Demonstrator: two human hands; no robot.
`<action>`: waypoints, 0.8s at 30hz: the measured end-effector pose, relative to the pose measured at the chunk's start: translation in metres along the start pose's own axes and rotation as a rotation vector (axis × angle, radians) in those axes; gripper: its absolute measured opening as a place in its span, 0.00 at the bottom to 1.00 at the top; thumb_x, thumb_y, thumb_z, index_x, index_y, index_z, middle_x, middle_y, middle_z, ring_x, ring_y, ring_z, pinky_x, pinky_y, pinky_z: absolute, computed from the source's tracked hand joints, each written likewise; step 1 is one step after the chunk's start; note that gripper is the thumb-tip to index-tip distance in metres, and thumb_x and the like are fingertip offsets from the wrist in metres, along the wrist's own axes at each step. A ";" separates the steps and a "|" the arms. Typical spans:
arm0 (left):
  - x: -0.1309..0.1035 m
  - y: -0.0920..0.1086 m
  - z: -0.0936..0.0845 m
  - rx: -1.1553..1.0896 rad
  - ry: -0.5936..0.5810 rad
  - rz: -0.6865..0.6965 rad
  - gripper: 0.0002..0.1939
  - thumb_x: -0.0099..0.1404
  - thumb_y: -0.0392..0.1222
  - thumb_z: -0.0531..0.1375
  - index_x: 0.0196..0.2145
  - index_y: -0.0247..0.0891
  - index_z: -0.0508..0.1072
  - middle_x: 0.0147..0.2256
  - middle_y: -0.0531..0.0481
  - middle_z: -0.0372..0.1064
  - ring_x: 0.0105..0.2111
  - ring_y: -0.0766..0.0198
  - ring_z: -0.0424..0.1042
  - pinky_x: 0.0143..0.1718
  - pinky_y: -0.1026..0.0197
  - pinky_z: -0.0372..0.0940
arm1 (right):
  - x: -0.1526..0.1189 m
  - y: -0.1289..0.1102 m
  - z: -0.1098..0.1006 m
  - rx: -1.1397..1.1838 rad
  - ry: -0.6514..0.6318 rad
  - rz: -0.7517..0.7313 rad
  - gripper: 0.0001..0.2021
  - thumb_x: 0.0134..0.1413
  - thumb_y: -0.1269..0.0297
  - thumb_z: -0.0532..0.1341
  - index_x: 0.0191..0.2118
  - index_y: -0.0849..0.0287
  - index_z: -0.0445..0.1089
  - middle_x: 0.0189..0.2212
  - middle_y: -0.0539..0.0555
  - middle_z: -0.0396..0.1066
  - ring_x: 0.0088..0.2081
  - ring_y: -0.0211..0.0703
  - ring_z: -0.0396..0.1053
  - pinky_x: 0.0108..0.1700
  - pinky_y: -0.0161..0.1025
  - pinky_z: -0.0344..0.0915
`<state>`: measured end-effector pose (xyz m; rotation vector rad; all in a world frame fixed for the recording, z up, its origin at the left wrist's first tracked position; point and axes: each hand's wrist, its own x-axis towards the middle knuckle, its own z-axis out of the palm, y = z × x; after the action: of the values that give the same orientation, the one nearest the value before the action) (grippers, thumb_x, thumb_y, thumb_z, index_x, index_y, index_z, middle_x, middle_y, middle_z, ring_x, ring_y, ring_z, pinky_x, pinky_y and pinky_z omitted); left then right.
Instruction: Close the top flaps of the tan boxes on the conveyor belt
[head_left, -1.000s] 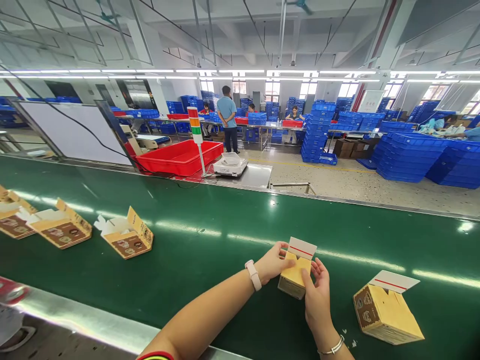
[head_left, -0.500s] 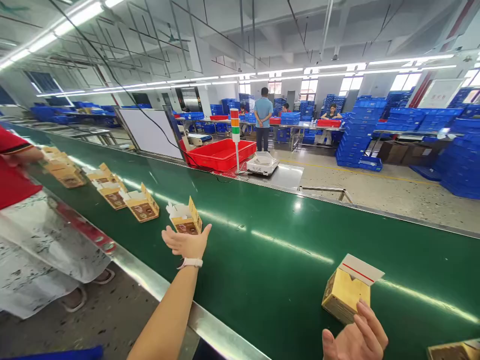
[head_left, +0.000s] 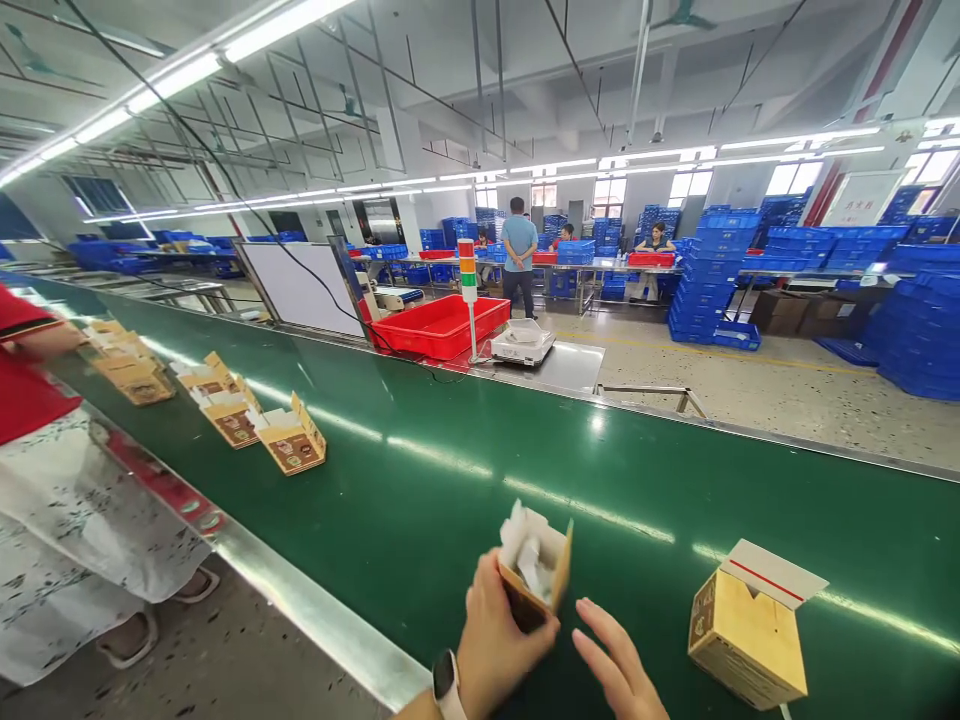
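My left hand (head_left: 504, 630), with a watch on its wrist, grips a small open carton (head_left: 534, 560) just above the green conveyor belt (head_left: 420, 560). The carton's flaps stand up and something whitish shows inside it. Just right of that carton, my right hand (head_left: 619, 660) has its fingers apart and holds nothing. Farther right, a yellow carton (head_left: 750, 635) rests on the belt with its white, red-striped flap sticking out. To the left stand several open cartons (head_left: 294, 440) with raised flaps.
A co-worker in a red top (head_left: 30, 370) stands at the belt's left. Beyond the belt are a red bin (head_left: 442, 330), a signal light (head_left: 468, 275) and a white scale (head_left: 523, 342). Blue crates (head_left: 712, 275) are stacked farther back, near other people.
My left hand has taken hold of the nearest open carton and brought it right, toward my right hand. My right hand has moved left, away from the yellow carton.
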<state>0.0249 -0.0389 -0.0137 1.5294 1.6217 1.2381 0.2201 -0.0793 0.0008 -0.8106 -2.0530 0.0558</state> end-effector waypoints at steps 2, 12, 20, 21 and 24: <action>-0.020 -0.003 0.010 -0.061 -0.161 0.115 0.43 0.40 0.47 0.73 0.52 0.37 0.63 0.48 0.38 0.66 0.49 0.42 0.69 0.51 0.42 0.66 | -0.006 0.001 0.008 -0.005 -0.002 0.057 0.30 0.66 0.45 0.50 0.68 0.54 0.50 0.64 0.62 0.55 0.63 0.58 0.58 0.58 0.50 0.65; 0.039 0.017 0.006 -0.259 -0.579 0.700 0.40 0.58 0.57 0.66 0.63 0.45 0.57 0.62 0.35 0.57 0.63 0.42 0.57 0.61 0.39 0.56 | -0.008 0.002 0.006 -0.295 0.053 0.277 0.39 0.63 0.53 0.56 0.71 0.50 0.33 0.71 0.59 0.27 0.66 0.70 0.48 0.54 0.61 0.67; 0.021 0.015 0.031 -0.098 -0.218 0.915 0.31 0.68 0.45 0.58 0.65 0.46 0.53 0.54 0.38 0.69 0.57 0.47 0.66 0.53 0.44 0.62 | -0.015 0.019 0.002 -0.243 0.109 0.359 0.30 0.69 0.60 0.50 0.71 0.46 0.38 0.71 0.57 0.35 0.65 0.61 0.52 0.56 0.52 0.68; 0.021 0.014 0.034 -0.091 -0.232 0.921 0.32 0.68 0.45 0.57 0.66 0.45 0.51 0.55 0.37 0.68 0.57 0.46 0.65 0.53 0.44 0.62 | -0.017 0.023 0.001 -0.222 0.116 0.367 0.29 0.69 0.61 0.48 0.71 0.47 0.38 0.70 0.56 0.38 0.65 0.57 0.54 0.56 0.48 0.68; 0.024 0.016 0.041 -0.081 -0.357 0.893 0.38 0.68 0.45 0.56 0.69 0.41 0.40 0.61 0.32 0.59 0.60 0.44 0.62 0.55 0.42 0.60 | -0.017 0.029 -0.002 -0.177 0.138 0.359 0.27 0.71 0.60 0.46 0.70 0.46 0.39 0.70 0.54 0.40 0.65 0.52 0.55 0.57 0.43 0.67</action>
<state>0.0636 -0.0078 -0.0114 2.3602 0.6315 1.3016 0.2429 -0.0667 -0.0202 -1.2513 -1.7800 0.0171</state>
